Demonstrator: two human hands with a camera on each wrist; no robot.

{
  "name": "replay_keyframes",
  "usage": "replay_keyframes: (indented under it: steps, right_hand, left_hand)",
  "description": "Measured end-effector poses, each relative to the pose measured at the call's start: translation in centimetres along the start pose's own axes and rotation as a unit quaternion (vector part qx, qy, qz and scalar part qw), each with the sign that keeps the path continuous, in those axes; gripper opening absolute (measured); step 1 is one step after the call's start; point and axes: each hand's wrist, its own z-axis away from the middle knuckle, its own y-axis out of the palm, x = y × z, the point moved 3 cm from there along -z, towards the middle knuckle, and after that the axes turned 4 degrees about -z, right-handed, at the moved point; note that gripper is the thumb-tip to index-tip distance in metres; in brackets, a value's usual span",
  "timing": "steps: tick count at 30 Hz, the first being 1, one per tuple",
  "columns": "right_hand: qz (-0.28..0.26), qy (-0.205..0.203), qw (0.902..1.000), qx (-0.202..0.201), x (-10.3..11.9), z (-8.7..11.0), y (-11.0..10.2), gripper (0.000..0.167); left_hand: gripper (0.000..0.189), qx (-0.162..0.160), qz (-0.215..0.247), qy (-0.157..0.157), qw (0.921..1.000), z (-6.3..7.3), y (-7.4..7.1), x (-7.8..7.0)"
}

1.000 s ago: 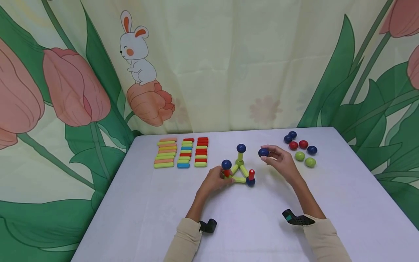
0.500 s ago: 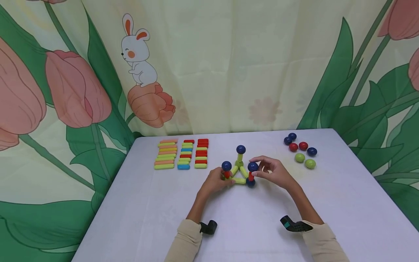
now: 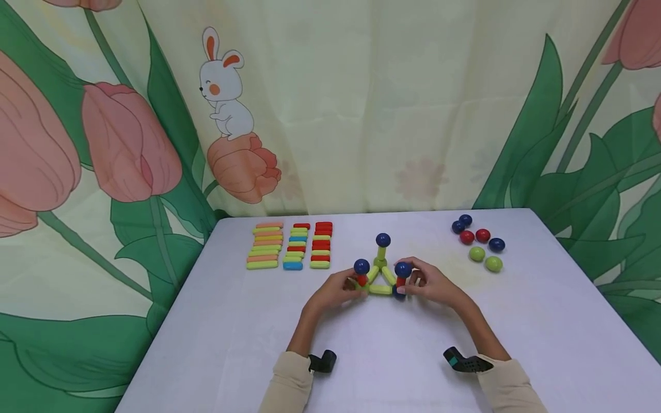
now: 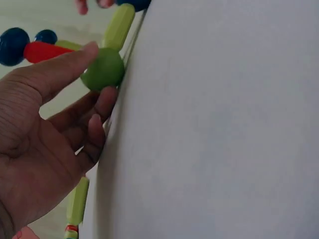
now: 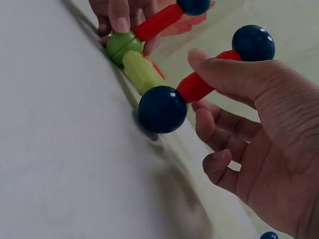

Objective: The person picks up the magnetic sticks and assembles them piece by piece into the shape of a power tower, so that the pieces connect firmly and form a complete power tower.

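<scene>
Table (image 3: 232,338) edges ran just beyond the rods (image 3: 296,249) and loose balls (image 3: 482,236); between those groups, with room on both sides, stood a ball-and-rod frame (image 3: 381,289). The left hand (image 3: 337,290) pinched its green corner ball (image 4: 103,69); the right hand (image 3: 432,282) held an upright red rod (image 5: 192,89) between thumb and fingers.

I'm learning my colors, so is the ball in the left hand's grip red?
No, the left hand pinches a green ball.

Blue ball (image 3: 403,269) — apart in the right hand (image 3: 435,284) 1 second ago — now tops a red rod (image 5: 193,88).
</scene>
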Motion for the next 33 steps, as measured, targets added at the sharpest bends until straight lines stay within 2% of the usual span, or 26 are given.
replay_keyframes:
  steps: [3,5,7,10,12,14,17,20,23,26,30,33]
  right_hand:
    - [0.026,0.024,0.9991,0.023,-0.7,-0.1,0.4,0.053]
    - [0.046,0.019,0.9983,0.03,-1.0,-0.1,0.7,0.051]
    - [0.055,0.008,0.9979,0.032,-1.2,-0.1,1.0,0.047]
    - [0.065,0.003,0.9976,0.025,-1.5,-0.1,1.0,0.043]
    - [0.065,0.004,0.9976,0.023,-1.5,0.0,1.0,0.041]
    - [0.064,0.006,0.9977,0.022,-1.6,0.0,0.9,0.04]
    - [0.063,0.002,0.9977,0.025,-1.6,0.0,0.9,0.039]
    - [0.062,0.0,0.9977,0.027,-1.6,0.0,0.8,0.039]
    - [0.062,0.005,0.9978,0.024,-1.6,0.0,0.6,0.039]
    - [0.059,0.008,0.9979,0.025,-1.5,0.0,0.6,0.039]
    - [0.055,0.006,0.9976,0.04,-1.4,-0.1,0.7,0.041]
    - [0.049,0.006,0.9974,0.053,-1.4,-0.1,0.8,0.041]
  left_hand:
    - [0.036,0.015,0.022,0.019,0.9995,0.7,-1.0,0.4]
    - [0.033,0.006,0.03,0.015,0.9994,1.3,-1.8,0.9]
    - [0.029,-0.024,0.032,-0.001,0.9992,1.9,-2.9,1.6]
    - [0.022,-0.098,0.023,-0.034,0.9943,2.7,-5.0,2.6]
    - [0.018,-0.153,0.016,-0.056,0.9865,3.3,-6.4,3.2]
    - [0.014,-0.209,0.005,-0.072,0.9753,3.9,-7.9,3.7]
    - [0.012,-0.285,-0.025,-0.099,0.9531,4.9,-10.0,4.8]
    - [0.014,-0.342,-0.069,-0.131,0.9282,5.8,-11.8,6.0]
    - [0.021,-0.362,-0.125,-0.165,0.9088,6.3,-13.1,7.1]
    - [0.025,-0.359,-0.159,-0.203,0.8969,6.7,-13.7,8.0]
    - [0.024,-0.35,-0.186,-0.229,0.8891,7.0,-14.0,8.5]
    - [0.025,-0.347,-0.205,-0.228,0.8866,7.2,-14.2,8.4]
